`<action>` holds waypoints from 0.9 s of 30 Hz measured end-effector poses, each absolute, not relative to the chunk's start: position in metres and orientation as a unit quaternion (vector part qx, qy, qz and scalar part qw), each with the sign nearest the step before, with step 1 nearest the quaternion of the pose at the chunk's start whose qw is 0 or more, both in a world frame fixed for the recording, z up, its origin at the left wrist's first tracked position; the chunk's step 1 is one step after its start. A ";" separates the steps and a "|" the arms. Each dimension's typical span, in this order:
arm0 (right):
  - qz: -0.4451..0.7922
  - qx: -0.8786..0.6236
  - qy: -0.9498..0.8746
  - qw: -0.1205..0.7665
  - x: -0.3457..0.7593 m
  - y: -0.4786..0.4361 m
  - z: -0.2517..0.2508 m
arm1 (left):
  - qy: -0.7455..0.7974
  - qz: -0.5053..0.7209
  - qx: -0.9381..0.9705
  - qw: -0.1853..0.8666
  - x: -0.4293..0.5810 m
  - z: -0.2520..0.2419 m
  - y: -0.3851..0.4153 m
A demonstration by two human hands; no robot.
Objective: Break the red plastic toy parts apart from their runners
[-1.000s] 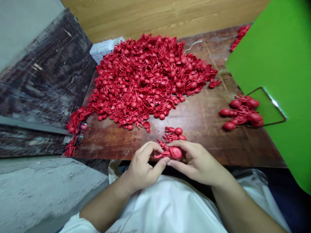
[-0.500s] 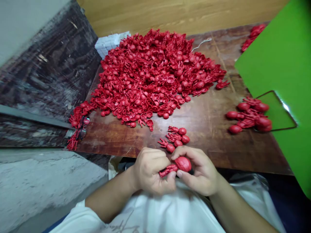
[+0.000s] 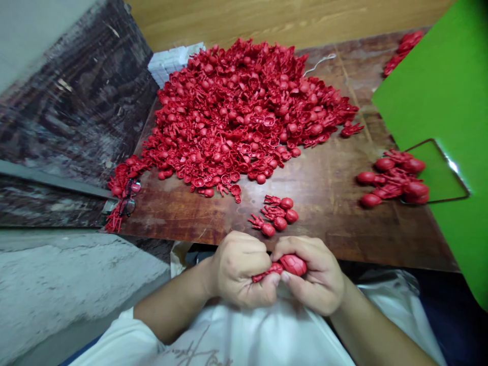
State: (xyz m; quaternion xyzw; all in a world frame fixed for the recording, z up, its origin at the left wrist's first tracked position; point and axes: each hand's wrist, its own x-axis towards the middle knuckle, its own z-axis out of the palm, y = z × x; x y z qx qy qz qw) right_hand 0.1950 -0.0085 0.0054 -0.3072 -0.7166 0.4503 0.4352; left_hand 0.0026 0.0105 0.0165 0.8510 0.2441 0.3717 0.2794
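Between my two hands, just off the table's front edge, is a red plastic figure (image 3: 293, 265) with a large rounded head and a small body. My left hand (image 3: 244, 269) is closed around the body end, its thumb pressed on the near side. The fingers and thumb of my right hand (image 3: 316, 272) grip the rounded head. Just beyond my hands several similar red figures (image 3: 279, 223) lie in a small group on the table. Farther back rises a large heap of red plastic parts (image 3: 244, 112), many of them hollow half shells.
The brown wooden table (image 3: 328, 188) has a stack of white blocks (image 3: 171, 63) at the back left. Glasses (image 3: 129, 198) lie by more red pieces at its left edge. More figures (image 3: 396, 178) sit at right, beside a green panel (image 3: 438, 101) with a metal wire frame (image 3: 450, 165).
The held figure and my hands have shifted slightly right. My left fingers now sit closer to the head, covering more of the body. The view has tilted a little.
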 end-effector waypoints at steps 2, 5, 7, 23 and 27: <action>0.451 -0.308 -0.717 0.434 0.196 -0.009 0.005 | 0.243 0.367 0.855 0.274 0.002 0.017 0.011; 0.448 -0.318 -0.707 0.445 0.197 -0.009 0.004 | 0.252 0.370 0.854 0.265 0.003 0.017 0.010; 0.449 -0.329 -0.695 0.456 0.198 -0.010 0.004 | 0.260 0.381 0.844 0.275 0.003 0.016 0.009; 0.465 -0.354 -0.663 0.469 0.188 -0.015 0.008 | 0.314 0.414 0.816 0.253 0.015 0.016 -0.002; 0.447 -0.348 -0.671 0.478 0.185 -0.017 0.012 | 0.309 0.428 0.819 0.224 0.016 0.016 -0.005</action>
